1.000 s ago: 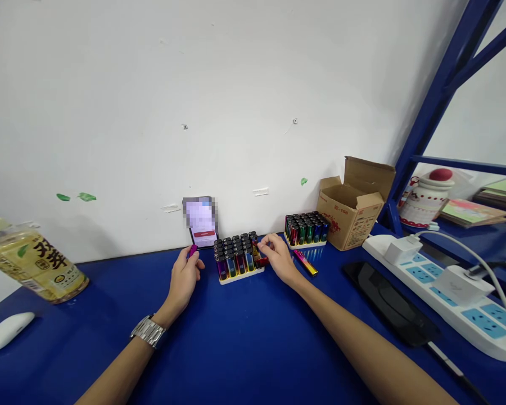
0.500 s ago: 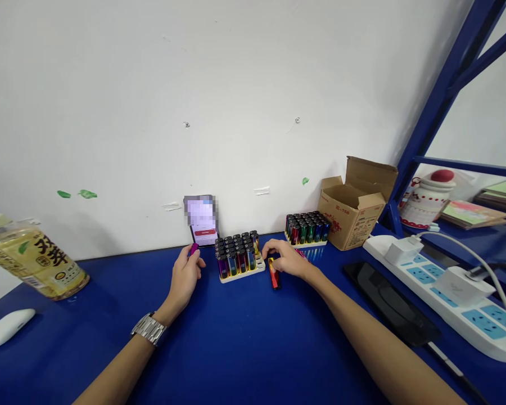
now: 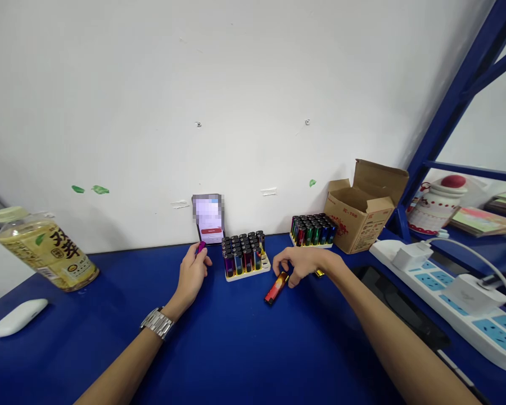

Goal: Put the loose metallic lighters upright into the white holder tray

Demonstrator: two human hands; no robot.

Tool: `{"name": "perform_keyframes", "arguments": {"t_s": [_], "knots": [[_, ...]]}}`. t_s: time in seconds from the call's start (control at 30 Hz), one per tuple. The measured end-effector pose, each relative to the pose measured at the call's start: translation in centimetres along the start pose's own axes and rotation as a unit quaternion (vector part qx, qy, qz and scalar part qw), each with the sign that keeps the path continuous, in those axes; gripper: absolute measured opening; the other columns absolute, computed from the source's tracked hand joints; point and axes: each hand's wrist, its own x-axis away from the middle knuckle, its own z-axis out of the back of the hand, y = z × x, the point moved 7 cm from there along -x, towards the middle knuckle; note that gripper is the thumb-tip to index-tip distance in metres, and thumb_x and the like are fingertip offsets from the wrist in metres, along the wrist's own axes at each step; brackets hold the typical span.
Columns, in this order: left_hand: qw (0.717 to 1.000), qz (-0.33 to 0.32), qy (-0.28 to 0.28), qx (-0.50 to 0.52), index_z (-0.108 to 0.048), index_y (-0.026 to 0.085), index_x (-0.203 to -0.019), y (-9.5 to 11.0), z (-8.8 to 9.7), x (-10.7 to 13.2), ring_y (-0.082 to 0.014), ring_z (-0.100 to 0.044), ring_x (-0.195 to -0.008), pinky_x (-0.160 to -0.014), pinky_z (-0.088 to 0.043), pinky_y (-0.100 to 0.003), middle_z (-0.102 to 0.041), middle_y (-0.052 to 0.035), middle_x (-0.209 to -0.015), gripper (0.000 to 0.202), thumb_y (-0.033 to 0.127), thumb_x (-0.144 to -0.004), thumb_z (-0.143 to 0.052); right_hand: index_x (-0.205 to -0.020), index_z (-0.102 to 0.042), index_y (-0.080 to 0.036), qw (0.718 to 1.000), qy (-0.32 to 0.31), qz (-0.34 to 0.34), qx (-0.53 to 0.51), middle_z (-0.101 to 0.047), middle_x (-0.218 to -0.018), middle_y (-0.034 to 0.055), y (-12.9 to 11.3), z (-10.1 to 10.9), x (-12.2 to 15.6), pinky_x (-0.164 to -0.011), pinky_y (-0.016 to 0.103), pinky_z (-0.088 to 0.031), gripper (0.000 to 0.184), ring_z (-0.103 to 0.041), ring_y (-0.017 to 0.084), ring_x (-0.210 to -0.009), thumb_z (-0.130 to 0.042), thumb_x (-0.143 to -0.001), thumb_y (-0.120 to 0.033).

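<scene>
Here the right hand point(image 3: 306, 264) pinches the flat-lying red lighter point(image 3: 276, 289) (lifting wants a fuller grip); the left hand point(image 3: 193, 274) seemingly clasps a magenta lighter point(image 3: 201, 247).

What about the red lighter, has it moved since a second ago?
Yes. The red lighter has left the right end of the near tray, coming toward the person; the right hand touches it.

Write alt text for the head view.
The right hand touches a red lighter lying on a blue table beside a tray of lighters; the left hand holds a magenta lighter. A second tray and an open cardboard box stand by the wall.
</scene>
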Motion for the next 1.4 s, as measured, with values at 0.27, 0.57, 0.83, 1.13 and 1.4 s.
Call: {"name": "perform_keyframes", "arguments": {"t_s": [0.27, 0.57, 0.83, 1.13, 1.4], "knots": [[1.0, -0.002, -0.004, -0.002, -0.054, 0.016, -0.105, 0.0, -0.1, -0.1, -0.0105, -0.042, -0.042, -0.043, -0.032, -0.023, -0.054, 0.0048, -0.058, 0.042, 0.047, -0.077, -0.048, -0.081, -0.067, -0.021, 0.997, -0.035, -0.025, 0.062, -0.05, -0.066, -0.0053, -3.1, -0.8, 0.4, -0.049, 0.022, -0.03, 0.028, -0.046, 0.01, -0.054, -0.08, -0.057, -0.026], [1.0, -0.009, -0.002, 0.0, -0.055, 0.016, -0.104, -0.1, 0.0, -0.1, -0.0109, -0.043, -0.041, -0.043, -0.032, -0.023, -0.054, 0.0048, -0.057, 0.042, 0.047, -0.077, -0.048, -0.061, -0.051, -0.017, 0.934, -0.033, 0.172, -0.312, -0.045, -0.043, -0.0093, -4.2, 0.0, 0.9, -0.045, 0.02, -0.032, 0.029, -0.04, 0.006, -0.041, -0.077, -0.056, -0.028], [1.0, -0.009, -0.003, -0.008, -0.055, 0.017, -0.104, -0.1, 0.0, -0.1, -0.0114, -0.043, -0.042, -0.044, -0.035, -0.024, -0.054, 0.0045, -0.057, 0.04, 0.047, -0.079, -0.047, -0.084, -0.051, -0.018, 0.832, 0.388, 0.112, -0.38, -0.054, -0.05, -0.0058, 2.0, 1.5, -1.4, -0.04, 0.022, -0.035, 0.036, -0.047, 0.01, -0.038, -0.068, -0.072, -0.048], [0.999, -0.03, -0.016, -0.033, -0.051, 0.019, -0.104, 0.1, -0.2, 0.0, -0.0123, -0.049, -0.05, -0.051, -0.04, -0.026, -0.065, -0.001, -0.075, 0.04, 0.053, -0.084, -0.044, -0.072, -0.044, -0.02, 0.903, 0.42, 0.053, -0.075, -0.059, -0.063, 0.0016, 0.5, 0.3, -2.3, -0.054, 0.025, -0.033, 0.019, -0.056, 0.016, -0.059, -0.053, -0.087, -0.029], [0.995, -0.06, 0.017, 0.08, -0.054, 0.019, -0.103, 1.0, 0.3, 0.1, -0.0116, -0.047, -0.056, -0.051, -0.038, -0.023, -0.053, 0.0036, -0.064, 0.047, 0.058, -0.078, -0.052, -0.077, -0.038, -0.021, 0.927, 0.375, 0.009, 0.004, -0.049, -0.07, -0.0003, -1.0, -0.4, -1.6, -0.057, 0.026, -0.027, 0.012, -0.045, 0.015, -0.063, -0.05, -0.078, -0.021]]}}
